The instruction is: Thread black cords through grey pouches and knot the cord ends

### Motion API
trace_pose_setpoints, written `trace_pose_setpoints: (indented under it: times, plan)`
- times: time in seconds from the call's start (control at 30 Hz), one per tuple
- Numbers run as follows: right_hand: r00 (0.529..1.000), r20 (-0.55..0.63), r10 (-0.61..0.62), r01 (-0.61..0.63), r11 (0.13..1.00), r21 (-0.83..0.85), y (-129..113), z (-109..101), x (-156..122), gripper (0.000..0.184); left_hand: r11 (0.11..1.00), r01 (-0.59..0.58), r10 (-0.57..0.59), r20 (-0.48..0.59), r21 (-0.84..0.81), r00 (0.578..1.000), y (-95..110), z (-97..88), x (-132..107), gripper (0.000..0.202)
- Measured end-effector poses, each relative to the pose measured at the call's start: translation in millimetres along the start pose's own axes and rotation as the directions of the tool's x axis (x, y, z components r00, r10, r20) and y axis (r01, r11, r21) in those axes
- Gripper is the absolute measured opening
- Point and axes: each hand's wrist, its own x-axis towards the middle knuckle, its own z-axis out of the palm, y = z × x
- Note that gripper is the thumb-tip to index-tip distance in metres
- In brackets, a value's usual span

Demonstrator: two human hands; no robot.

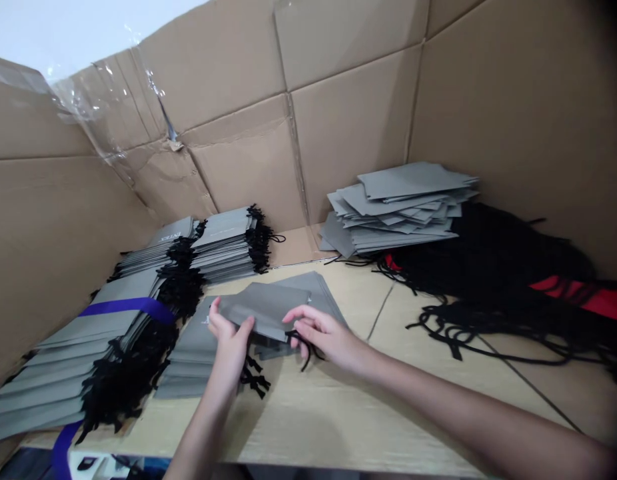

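Note:
My left hand (230,343) grips a flat grey drawstring pouch (268,308) at its near left edge, thumb on top. At the pouch's right corner my right hand (326,333) has its fingers closed round a black cord (308,357); the exact pinch is partly hidden. Beneath the held pouch lie more grey pouches: a fanned pile (188,360) with small white print on the left, and another pile (321,293) behind. Knotted black cord ends (256,380) stick out below my left hand.
Stacks of corded grey pouches (223,247) stand back left, and a longer row (48,380) with a purple strap (123,305) lies at the left. Back right are a loose grey stack (403,207) and a black cord heap (508,260) over red material (583,300). Cardboard walls (238,153) surround the table (328,427).

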Motion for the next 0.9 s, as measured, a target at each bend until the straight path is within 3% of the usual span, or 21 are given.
trace_pose_setpoints:
  times: [0.07,0.17,0.33,0.4,0.43,0.47,0.53,0.6,0.67,0.77,0.9]
  plan:
    - [0.997,-0.025,0.071,-0.067,0.991,0.115,3.8,-4.1,4.7,0.029,0.969,-0.082,0.085,-0.005,0.235,0.996,-0.2,-5.5,3.4,0.067]
    - [0.981,-0.039,0.189,-0.172,0.946,0.275,3.0,-6.3,6.1,0.029,0.871,-0.193,0.229,-0.025,0.452,0.973,8.2,-11.6,5.0,0.067]
    - [0.924,-0.049,0.379,-0.319,0.835,0.448,-8.6,-8.4,-0.8,0.018,0.704,-0.338,0.476,-0.063,0.625,0.877,18.7,-15.8,2.2,0.059]
    - [0.900,-0.045,0.434,-0.372,0.818,0.439,-12.1,-10.6,-1.7,0.014,0.670,-0.440,0.513,0.056,0.598,0.857,17.1,-17.1,0.1,0.054]
    - [0.889,-0.037,0.457,-0.401,0.813,0.421,-13.1,-11.9,-1.4,0.013,0.661,-0.515,0.511,0.176,0.546,0.841,16.1,-17.7,-1.3,0.051]
    - [0.880,-0.025,0.475,-0.427,0.813,0.396,-13.8,-13.4,-0.9,0.015,0.658,-0.591,0.494,0.325,0.467,0.807,15.3,-17.9,-2.8,0.050]
    - [0.872,-0.003,0.490,-0.464,0.829,0.313,-14.9,-17.2,0.7,0.021,0.670,-0.683,0.424,0.605,0.291,0.674,15.3,-16.4,-5.2,0.048]
    - [0.880,0.001,0.475,-0.467,0.864,0.189,-16.7,-23.1,1.9,0.025,0.661,-0.726,0.377,0.752,0.190,0.541,16.5,-11.6,-5.3,0.047]
    - [0.887,0.027,0.461,-0.462,0.886,0.047,-20.4,-31.8,2.2,0.026,0.615,-0.771,0.374,0.802,0.162,0.466,17.2,-3.9,-1.7,0.043]
    - [0.863,0.167,0.476,-0.463,0.879,-0.110,-28.5,-48.5,1.3,0.030,0.512,-0.850,0.390,0.849,0.122,0.356,16.0,7.5,7.9,0.035]
    - [0.873,0.246,0.422,-0.377,0.902,-0.209,-39.0,-68.0,0.2,0.028,0.355,-0.927,0.420,0.865,0.122,0.275,16.3,14.3,17.8,0.040]
